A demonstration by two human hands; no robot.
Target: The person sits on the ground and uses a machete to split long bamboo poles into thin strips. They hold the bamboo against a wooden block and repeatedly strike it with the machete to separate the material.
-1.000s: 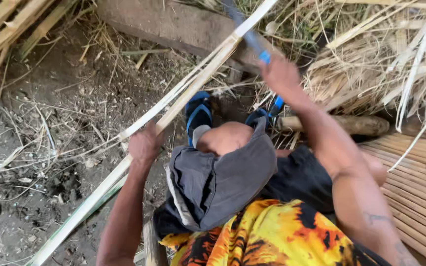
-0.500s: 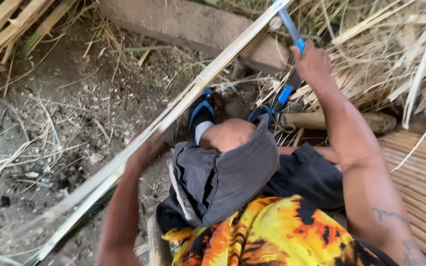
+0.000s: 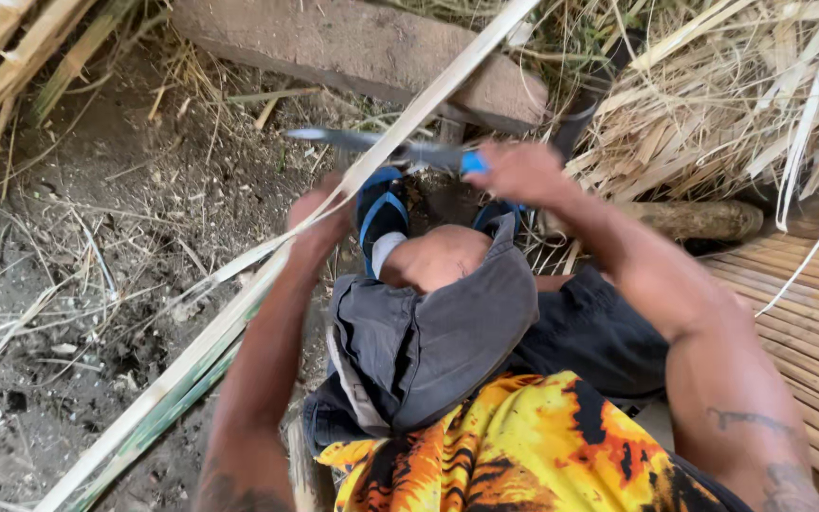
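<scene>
Dirt ground (image 3: pixel 97 218): left hand (image 3: pixel 319 223) grips one bamboo strip (image 3: pixel 239 303); right hand (image 3: pixel 523 173) grips one knife (image 3: pixel 372 142), seemingly touching strip.

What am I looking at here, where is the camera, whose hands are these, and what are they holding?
The picture comes from a camera worn on a person's head, looking down at their own arms, knees and lap. There is no machine, just two bare hands. The left hand grips a long pale bamboo strip that runs slantwise across the view. The right hand holds a knife with a blue handle, its blade lying across the strip. Below are bare dirt ground scattered with dry straw, a flat stone block, and feet in blue sandals. At right lie a heap of dry bamboo shavings and a slatted bamboo mat.
</scene>
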